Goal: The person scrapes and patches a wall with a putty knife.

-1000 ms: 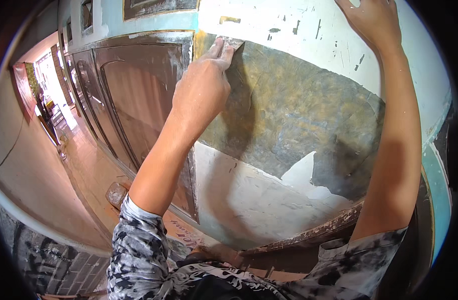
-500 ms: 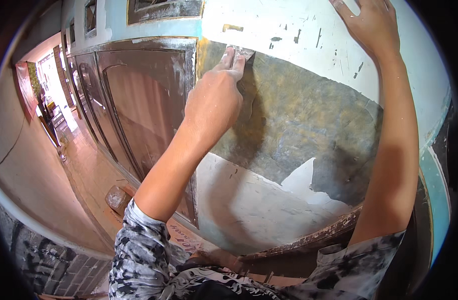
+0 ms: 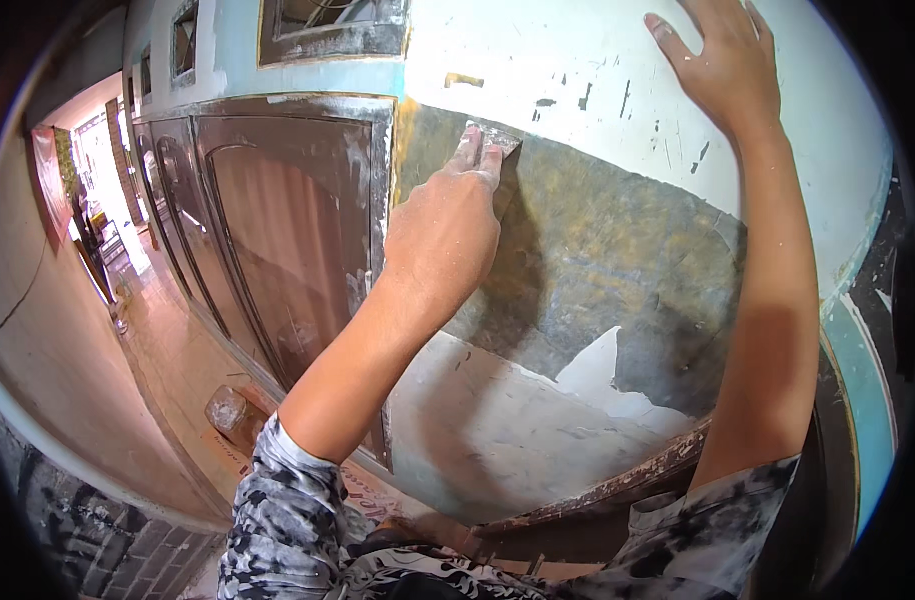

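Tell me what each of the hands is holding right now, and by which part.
The left hand grips a small scraper, fingers pressing on its blade against the wall; the handle is hidden. The right hand holds nothing, lying flat on the wall.

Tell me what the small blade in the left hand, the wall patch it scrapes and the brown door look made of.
Small flat scraper blade in the left hand: looks like thin metal, dulled by pale residue. Dark bare wall patch: seemingly cement plaster, matt and mottled where white paint has flaked off. Brown panelled door: probably wood, with raised mouldings and whitish smears.
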`<move>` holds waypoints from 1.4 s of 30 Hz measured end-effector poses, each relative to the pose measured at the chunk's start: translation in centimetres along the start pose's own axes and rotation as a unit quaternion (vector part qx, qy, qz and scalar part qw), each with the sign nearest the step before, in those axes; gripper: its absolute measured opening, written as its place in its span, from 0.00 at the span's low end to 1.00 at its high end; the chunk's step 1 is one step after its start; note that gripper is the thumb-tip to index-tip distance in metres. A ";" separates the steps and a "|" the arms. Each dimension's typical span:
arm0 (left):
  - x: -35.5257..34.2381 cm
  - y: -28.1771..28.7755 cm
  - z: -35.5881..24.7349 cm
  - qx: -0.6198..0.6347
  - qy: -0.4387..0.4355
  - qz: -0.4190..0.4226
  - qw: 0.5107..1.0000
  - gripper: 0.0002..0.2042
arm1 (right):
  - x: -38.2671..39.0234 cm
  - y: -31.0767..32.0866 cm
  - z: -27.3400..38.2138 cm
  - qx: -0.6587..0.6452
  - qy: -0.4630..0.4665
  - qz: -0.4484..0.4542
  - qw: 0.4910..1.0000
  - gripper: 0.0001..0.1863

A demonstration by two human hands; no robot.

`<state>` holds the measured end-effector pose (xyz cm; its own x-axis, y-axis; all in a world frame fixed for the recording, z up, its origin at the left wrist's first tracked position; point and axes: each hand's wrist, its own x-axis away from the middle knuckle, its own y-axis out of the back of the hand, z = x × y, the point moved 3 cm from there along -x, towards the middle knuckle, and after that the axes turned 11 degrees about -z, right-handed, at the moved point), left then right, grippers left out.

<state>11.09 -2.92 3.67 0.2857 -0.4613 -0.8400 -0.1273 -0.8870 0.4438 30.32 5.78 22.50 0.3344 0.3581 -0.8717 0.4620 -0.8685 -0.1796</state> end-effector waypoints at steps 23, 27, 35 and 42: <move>-0.2 -0.7 -0.5 0.042 -0.035 -0.023 0.998 0.29 | 0.0 -0.4 0.2 0.015 0.012 -0.012 1.000 0.26; -0.1 -0.8 -0.6 0.040 -0.017 -0.014 0.999 0.30 | 0.0 -0.3 0.2 0.017 0.005 -0.007 1.000 0.26; 0.2 -1.5 -0.7 0.045 -0.010 -0.054 0.997 0.29 | 0.0 -0.2 1.0 0.007 -0.015 -0.004 1.000 0.26; 0.3 -1.5 -0.2 0.054 -0.020 -0.047 0.997 0.29 | 0.3 -0.5 0.7 0.015 -0.011 0.023 1.000 0.28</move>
<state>11.56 -1.76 2.82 0.2634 -0.3750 -0.8888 -0.2037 -0.9222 0.3288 29.56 6.12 21.98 0.3368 0.3108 -0.8888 0.4217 -0.8938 -0.1528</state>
